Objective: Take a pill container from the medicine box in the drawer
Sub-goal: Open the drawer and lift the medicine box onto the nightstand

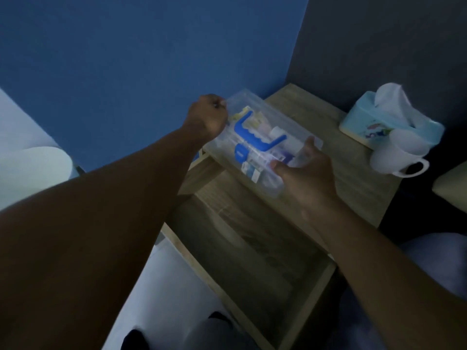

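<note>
The left forearm crosses the foreground to the left hand (pixel 207 114), fingers curled shut on the far end of the clear medicine box (pixel 262 142); the right hand (pixel 303 168) has thumb and fingers wrapped round the near end. The box sits between both grips at the cabinet's front edge, above the open drawer (pixel 252 248). Best set it down flat, then free the blue latch (pixel 240 154) just left of the right fingertips; no pill container can be singled out inside.

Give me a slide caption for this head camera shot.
Both hands grip the clear medicine box on the nightstand above the open drawer.
</note>
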### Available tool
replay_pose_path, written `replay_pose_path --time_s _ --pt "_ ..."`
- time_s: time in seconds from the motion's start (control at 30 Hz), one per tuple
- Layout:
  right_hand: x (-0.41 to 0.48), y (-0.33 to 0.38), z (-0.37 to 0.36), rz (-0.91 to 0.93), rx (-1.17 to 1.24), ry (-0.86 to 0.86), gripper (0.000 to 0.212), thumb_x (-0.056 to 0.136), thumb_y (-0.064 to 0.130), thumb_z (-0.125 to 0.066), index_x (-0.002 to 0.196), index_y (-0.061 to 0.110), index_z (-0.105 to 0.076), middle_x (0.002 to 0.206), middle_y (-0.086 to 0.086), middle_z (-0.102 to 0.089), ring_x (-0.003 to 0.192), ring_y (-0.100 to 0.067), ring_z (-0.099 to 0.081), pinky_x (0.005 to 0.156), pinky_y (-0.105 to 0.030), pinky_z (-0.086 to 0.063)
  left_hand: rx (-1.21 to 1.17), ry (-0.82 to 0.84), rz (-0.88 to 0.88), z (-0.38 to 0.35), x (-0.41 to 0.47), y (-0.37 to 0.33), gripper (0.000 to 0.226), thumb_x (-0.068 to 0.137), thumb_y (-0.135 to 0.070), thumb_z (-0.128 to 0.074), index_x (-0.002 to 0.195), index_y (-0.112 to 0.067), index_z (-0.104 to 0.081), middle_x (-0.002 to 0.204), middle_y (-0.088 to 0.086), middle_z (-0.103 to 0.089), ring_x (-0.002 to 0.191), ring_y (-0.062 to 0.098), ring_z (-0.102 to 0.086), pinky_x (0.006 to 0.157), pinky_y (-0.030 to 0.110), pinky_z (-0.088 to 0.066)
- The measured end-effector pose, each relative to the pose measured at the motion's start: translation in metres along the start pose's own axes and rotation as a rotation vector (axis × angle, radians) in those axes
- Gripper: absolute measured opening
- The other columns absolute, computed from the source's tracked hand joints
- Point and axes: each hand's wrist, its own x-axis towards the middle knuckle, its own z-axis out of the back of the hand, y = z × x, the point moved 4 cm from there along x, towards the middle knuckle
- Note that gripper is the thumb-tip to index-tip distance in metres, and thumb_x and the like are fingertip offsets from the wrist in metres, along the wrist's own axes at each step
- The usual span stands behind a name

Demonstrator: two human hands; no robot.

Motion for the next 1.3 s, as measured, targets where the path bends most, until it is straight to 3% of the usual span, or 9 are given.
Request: replay_pose_path --time_s 0.2,0.47,0.57,0.7,0.8,0.93,1.0,1.13,1.3 --pt "0.019 -0.007 -0.007 -0.003 0.065 0.000 0.098 0.083 0.021 -0.078 0.157 0.031 -0.014 0.160 0.002 -0.030 0.136 -0.016 -0.046 0.070 -0.012 -0.047 -0.008 0.028 0.005 -0.016 0.014 0.014 0.034 0.097 -0.032 -0.042 0.118 -0.019 -0.066 0.118 0.007 -0.068 0.119 0.027 -0.056 0.103 0.035 -0.044" --pt "0.020 -0.010 -0.010 0.089 -0.106 0.039 0.091 0.089 0.041 -0.068 0.157 0.034 -0.007 0.165 -0.003 -0.019 0.140 -0.021 -0.043 0.051 -0.003 -0.043 0.016 0.010 -0.064 -0.020 0.023 0.020 0.041 0.101 -0.039 -0.037 0.123 -0.016 -0.063 0.119 0.007 -0.067 0.114 0.023 -0.060 0.092 0.027 -0.043" --pt "0.016 -0.006 -0.006 0.164 -0.284 0.048 0.091 0.089 0.054 -0.062 0.158 0.034 -0.006 0.165 -0.005 -0.014 0.143 -0.025 -0.038 0.072 -0.011 -0.044 0.058 0.063 -0.042 -0.020 0.018 0.017 0.047 0.102 -0.041 -0.031 0.130 -0.013 -0.056 0.130 0.011 -0.061 0.124 0.029 -0.053 0.101 0.032 -0.040" --pt "0.013 0.011 0.006 0.365 -0.458 0.063 0.084 0.092 0.059 -0.052 0.157 0.030 -0.008 0.165 -0.003 -0.006 0.147 -0.025 -0.030 0.102 -0.044 -0.051 -0.003 -0.015 0.162 -0.020 -0.004 0.025 0.057 0.102 -0.044 -0.027 0.144 -0.007 -0.037 0.147 0.017 -0.043 0.136 0.033 -0.039 0.111 0.037 -0.031" --pt "0.019 0.015 0.014 0.417 -0.514 0.149 0.078 0.098 0.059 -0.038 0.158 0.025 -0.003 0.166 0.000 -0.009 0.150 -0.021 -0.025 0.115 -0.046 -0.036 -0.083 -0.036 0.315 -0.031 -0.032 0.032 0.048 0.101 -0.038 -0.032 0.131 -0.005 -0.050 0.134 0.021 -0.055 0.124 0.037 -0.051 0.104 0.040 -0.040" --pt "0.021 0.008 0.017 0.458 -0.655 0.186 0.071 0.102 0.054 -0.029 0.159 0.017 -0.008 0.167 -0.002 -0.007 0.153 -0.018 -0.012 0.117 -0.037 -0.025 -0.508 0.054 0.433 -0.052 -0.066 0.029 0.034 0.099 -0.034 -0.039 0.088 -0.012 -0.063 0.100 0.018 -0.064 0.090 0.028 -0.061 0.088 0.039 -0.051" --pt "0.019 0.006 0.016 0.488 -0.683 0.163 0.070 0.103 0.051 -0.030 0.158 0.014 -0.010 0.167 -0.004 -0.006 0.154 -0.016 -0.005 0.114 -0.033 -0.025 -0.620 0.059 0.484 -0.058 -0.074 0.028 0.026 0.097 -0.031 -0.047 0.097 -0.013 -0.065 0.103 0.012 -0.068 0.095 0.025 -0.066 0.094 0.043 -0.053" --pt "0.022 0.004 0.015 0.502 -0.701 0.141 0.071 0.102 0.052 -0.030 0.158 0.013 -0.012 0.167 -0.004 -0.008 0.154 -0.017 -0.006 0.115 -0.035 -0.027 -0.656 -0.034 0.517 -0.064 -0.080 0.026 0.016 0.090 -0.035 -0.062 0.082 -0.020 -0.064 0.085 0.005 -0.070 0.085 0.024 -0.072 0.084 0.043 -0.059" --pt "0.026 0.001 0.014 0.506 -0.701 0.140 0.072 0.101 0.054 -0.029 0.158 0.013 -0.013 0.167 -0.003 -0.009 0.154 -0.017 -0.006 0.115 -0.037 -0.027 -0.597 -0.125 0.549 -0.065 -0.084 0.029 0.045 0.077 -0.049 -0.072 0.106 -0.016 -0.067 0.102 0.007 -0.071 0.091 0.021 -0.070 0.082 0.037 -0.060"
